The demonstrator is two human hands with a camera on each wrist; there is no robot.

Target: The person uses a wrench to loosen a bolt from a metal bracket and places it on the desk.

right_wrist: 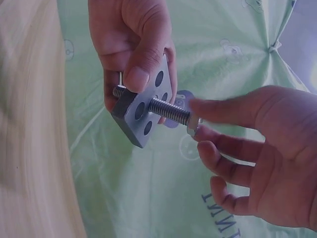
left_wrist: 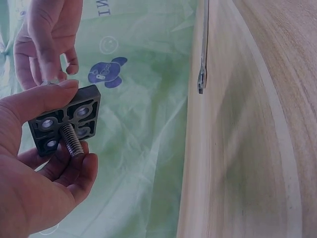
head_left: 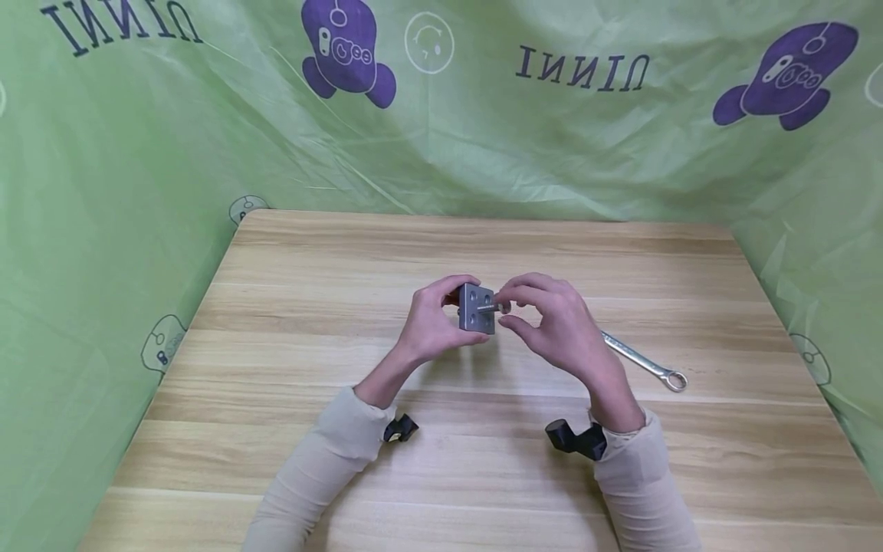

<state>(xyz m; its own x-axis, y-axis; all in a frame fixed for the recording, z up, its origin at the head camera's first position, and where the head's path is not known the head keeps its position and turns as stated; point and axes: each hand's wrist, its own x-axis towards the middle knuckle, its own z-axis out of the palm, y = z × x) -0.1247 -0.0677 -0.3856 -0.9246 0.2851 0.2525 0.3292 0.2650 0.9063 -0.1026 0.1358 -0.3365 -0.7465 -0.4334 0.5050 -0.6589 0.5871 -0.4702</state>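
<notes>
A small grey square plate [head_left: 476, 309] with several round holes is held up above the table by my left hand [head_left: 434, 318], its thumb on one edge and its fingers on the opposite one. The plate's ribbed back faces the left wrist view. Through its middle runs a threaded hex bolt [right_wrist: 169, 109], whose shank end sticks out at the back. My right hand [head_left: 555, 322] has thumb and index finger at the bolt's head [right_wrist: 193, 125], pinching it; the thumb is blurred. Its other fingers are loosely bent, away from the plate.
A combination wrench [head_left: 648, 360] lies on the wooden table [head_left: 276, 368] to the right, partly hidden behind my right hand. Green printed cloth [head_left: 455, 153] hangs behind and at both sides. A black wrist mount [head_left: 576, 439] sits at each cuff.
</notes>
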